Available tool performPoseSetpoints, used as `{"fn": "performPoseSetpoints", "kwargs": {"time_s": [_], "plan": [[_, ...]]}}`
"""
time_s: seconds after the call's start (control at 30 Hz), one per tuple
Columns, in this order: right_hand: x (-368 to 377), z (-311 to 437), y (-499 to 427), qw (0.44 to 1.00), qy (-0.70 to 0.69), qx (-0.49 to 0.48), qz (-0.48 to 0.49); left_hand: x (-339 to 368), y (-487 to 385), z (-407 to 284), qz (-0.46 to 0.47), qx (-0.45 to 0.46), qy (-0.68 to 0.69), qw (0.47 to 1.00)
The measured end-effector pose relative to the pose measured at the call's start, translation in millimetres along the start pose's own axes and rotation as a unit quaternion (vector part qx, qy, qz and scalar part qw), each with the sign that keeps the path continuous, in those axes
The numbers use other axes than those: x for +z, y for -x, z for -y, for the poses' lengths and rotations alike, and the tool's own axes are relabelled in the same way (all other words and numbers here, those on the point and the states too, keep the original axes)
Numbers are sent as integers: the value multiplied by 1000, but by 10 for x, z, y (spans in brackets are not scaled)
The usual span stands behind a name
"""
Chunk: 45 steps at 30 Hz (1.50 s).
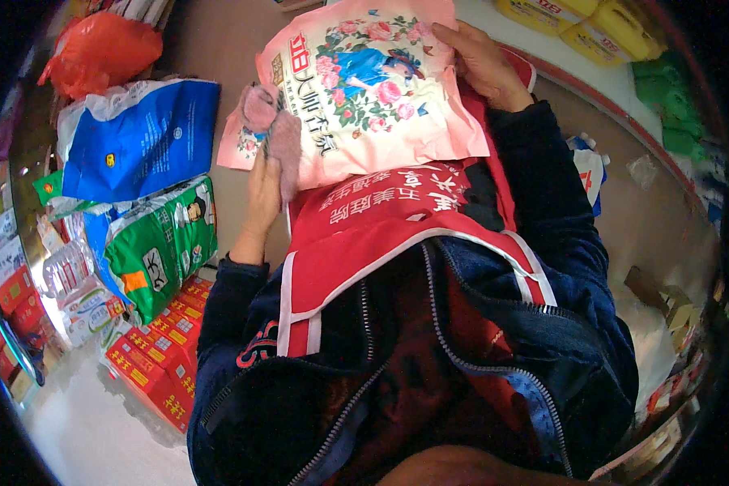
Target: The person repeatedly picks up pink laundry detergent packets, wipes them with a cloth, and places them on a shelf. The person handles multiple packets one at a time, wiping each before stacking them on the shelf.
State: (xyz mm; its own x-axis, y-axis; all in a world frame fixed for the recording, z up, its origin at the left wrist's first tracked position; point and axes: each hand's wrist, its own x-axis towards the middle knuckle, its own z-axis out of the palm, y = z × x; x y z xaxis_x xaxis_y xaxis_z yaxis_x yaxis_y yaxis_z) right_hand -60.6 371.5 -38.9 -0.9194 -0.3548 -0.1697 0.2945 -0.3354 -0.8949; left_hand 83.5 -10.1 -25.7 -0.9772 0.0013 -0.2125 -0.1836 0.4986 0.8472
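Note:
A pink plastic product bag (pixel 395 127) with printed roses and a figure in blue is held up before my chest. It bears large writing, turned sideways in my view. My right hand (pixel 486 67) grips its right edge, thumb on the printed front and the other fingers hidden behind. My left hand (pixel 263 191) holds a dusky pink cloth (pixel 288 143) against the bag's left part; the cloth covers most of its fingers. Below the bag hangs the red apron (pixel 340 255) I wear, white-edged and bearing writing.
At left stand a blue bag (pixel 143 143), a green bag (pixel 161 252) and red cartons (pixel 158 358), with a red plastic bag (pixel 106 54) above. Yellow jugs (pixel 607 33) and green packs (pixel 668 109) line the upper right. A white-and-blue container (pixel 588 173) stands beyond my right sleeve.

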Motion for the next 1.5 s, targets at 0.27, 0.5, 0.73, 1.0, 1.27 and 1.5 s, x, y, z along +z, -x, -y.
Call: {"fn": "performPoseSetpoints", "kwargs": {"time_s": [0.27,0.5,0.73,1.0,1.27,1.5], "plan": [[-77,-22,75,1000,-9,-18,10,21,-198,-337,-9,43,-81,996],[-147,-69,69,998,-68,-12,2,389,-360,-682,-36,326,-205,922],[-168,-60,84,995,-84,-30,48,1172,-738,-1236,79,418,-214,880],[-320,-88,83,994,-97,9,54,1461,-591,-1470,175,506,-194,822],[-214,-122,188,993,-69,-69,-68,1408,-446,-1502,58,437,-204,874],[-327,23,136,975,-172,-53,128,142,-818,-1772,-222,295,-128,920]]}}
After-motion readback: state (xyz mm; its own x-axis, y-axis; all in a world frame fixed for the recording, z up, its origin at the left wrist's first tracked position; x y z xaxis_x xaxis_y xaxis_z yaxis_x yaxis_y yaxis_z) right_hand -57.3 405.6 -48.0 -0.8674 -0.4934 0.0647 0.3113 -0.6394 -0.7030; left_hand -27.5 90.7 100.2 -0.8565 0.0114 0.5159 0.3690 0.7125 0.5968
